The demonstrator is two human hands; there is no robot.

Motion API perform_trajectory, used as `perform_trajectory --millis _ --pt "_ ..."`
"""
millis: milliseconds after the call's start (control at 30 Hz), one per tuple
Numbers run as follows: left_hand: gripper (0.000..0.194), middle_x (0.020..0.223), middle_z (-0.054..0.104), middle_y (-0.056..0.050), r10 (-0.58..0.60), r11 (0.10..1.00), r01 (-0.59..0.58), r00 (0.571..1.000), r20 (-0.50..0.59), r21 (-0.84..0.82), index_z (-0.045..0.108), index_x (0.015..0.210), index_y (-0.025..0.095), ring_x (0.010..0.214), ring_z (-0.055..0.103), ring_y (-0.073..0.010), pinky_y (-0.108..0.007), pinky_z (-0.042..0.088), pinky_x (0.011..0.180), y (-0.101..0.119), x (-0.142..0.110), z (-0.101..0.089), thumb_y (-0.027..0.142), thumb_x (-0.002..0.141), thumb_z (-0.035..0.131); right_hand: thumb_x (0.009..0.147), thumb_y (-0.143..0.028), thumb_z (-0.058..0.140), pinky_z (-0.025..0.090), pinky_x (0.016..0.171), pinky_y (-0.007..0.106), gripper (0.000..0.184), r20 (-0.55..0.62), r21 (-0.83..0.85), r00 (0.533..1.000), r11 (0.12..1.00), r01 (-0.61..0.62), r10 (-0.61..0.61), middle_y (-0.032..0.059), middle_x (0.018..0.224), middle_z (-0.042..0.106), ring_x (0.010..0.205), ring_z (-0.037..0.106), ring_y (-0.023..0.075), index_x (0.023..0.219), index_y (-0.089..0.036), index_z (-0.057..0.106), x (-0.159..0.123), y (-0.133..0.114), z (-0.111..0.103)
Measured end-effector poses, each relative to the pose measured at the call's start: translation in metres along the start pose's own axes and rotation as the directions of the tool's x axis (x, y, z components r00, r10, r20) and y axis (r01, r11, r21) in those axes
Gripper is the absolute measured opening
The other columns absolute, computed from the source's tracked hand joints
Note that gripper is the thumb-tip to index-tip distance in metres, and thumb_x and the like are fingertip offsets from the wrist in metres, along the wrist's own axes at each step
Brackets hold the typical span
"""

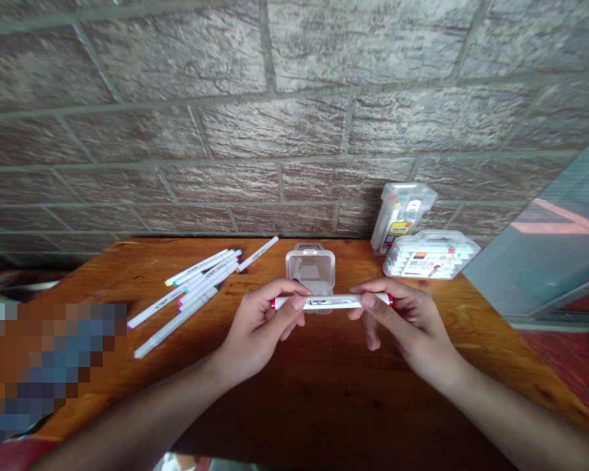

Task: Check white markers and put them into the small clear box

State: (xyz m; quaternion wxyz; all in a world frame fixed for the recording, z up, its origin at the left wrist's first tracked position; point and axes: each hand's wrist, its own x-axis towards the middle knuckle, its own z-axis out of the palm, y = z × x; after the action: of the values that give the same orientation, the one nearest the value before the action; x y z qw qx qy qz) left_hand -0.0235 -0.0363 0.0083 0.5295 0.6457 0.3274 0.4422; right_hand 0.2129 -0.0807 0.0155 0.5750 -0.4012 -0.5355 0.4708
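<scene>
A white marker with red ends is held level in front of me, its printed label facing my view. My left hand pinches it near its left end. Near the right end, my right hand pinches it between thumb and fingers. Just behind the marker stands a small clear plastic case with its lid up; a marker with a dark end shows at its left side, and the case's lower part is partly hidden by the held marker and my fingers.
Several white markers with coloured ends lie in a loose pile at the left of the wooden table. At the back right, an upright clear marker case and a lying one stand near the brick wall.
</scene>
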Motion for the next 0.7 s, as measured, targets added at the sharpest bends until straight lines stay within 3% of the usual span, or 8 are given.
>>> perform_trajectory --millis 200,533,700 --pt "0.036 0.071 0.067 -0.001 0.021 0.997 -0.022 1.000 -0.024 -0.072 0.074 0.105 0.015 0.049 0.051 -0.0081 -0.022 0.037 0.049 -0.0018 0.0014 0.0017 0.050 0.102 0.065 0.097 -0.042 0.077 0.050 0.042 0.025 0.024 0.006 0.044 1.000 0.999 -0.009 0.008 0.0053 0.079 0.081 0.041 0.063 0.0127 0.101 -0.019 0.079 -0.0001 -0.0001 -0.0002" --pt "0.027 0.071 0.066 0.000 0.039 0.999 -0.039 0.999 -0.018 0.011 0.076 0.105 0.016 0.051 0.049 -0.0069 -0.021 0.036 0.049 0.0001 -0.0018 0.0002 0.042 0.096 0.075 0.091 -0.037 0.084 0.051 0.040 0.022 0.020 -0.004 -0.055 0.999 0.998 0.032 -0.033 0.0048 0.077 0.081 0.040 0.062 0.0110 0.100 -0.020 0.080 -0.0014 0.0006 -0.0017" --pt "0.030 0.073 0.068 -0.001 0.019 0.999 -0.019 1.000 -0.016 -0.025 0.075 0.108 0.016 0.050 0.047 -0.0067 -0.021 0.033 0.047 -0.0008 -0.0016 -0.0001 0.043 0.097 0.075 0.093 -0.039 0.082 0.051 0.041 0.020 0.021 -0.001 -0.039 1.000 0.999 0.028 -0.028 0.0050 0.078 0.082 0.041 0.063 0.0099 0.102 -0.021 0.081 -0.0004 -0.0002 -0.0019"
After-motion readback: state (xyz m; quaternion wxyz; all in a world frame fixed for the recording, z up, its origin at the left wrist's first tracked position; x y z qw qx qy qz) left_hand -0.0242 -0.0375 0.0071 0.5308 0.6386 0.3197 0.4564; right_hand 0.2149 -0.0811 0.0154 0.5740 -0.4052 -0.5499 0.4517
